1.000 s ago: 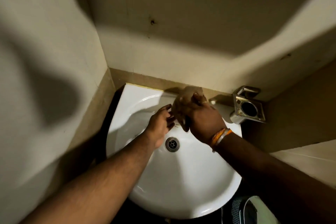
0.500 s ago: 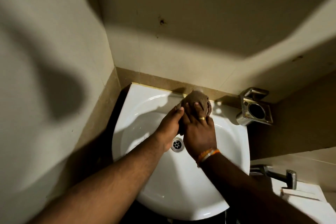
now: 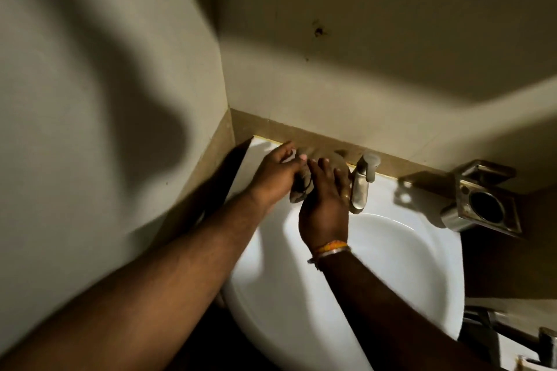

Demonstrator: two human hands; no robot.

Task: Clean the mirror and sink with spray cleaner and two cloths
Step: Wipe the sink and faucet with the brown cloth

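A white corner sink (image 3: 398, 265) fills the lower middle of the head view. On its back rim, left of the steel tap (image 3: 363, 181), lies a brownish cloth (image 3: 301, 187). My left hand (image 3: 275, 173) grips the cloth's left side. My right hand (image 3: 325, 205) presses on the cloth from the right, its fingers over it, right beside the tap. Most of the cloth is hidden between the two hands. No mirror or spray bottle is in view.
A steel wall holder (image 3: 482, 205) with a round hole hangs right of the tap. Tiled walls close in at the left and back. A chrome fitting (image 3: 512, 337) sits at the lower right edge.
Both hands and the cloth have moved from the tap to the sink's back left rim. The tap is now uncovered. The camera has swung to the left.
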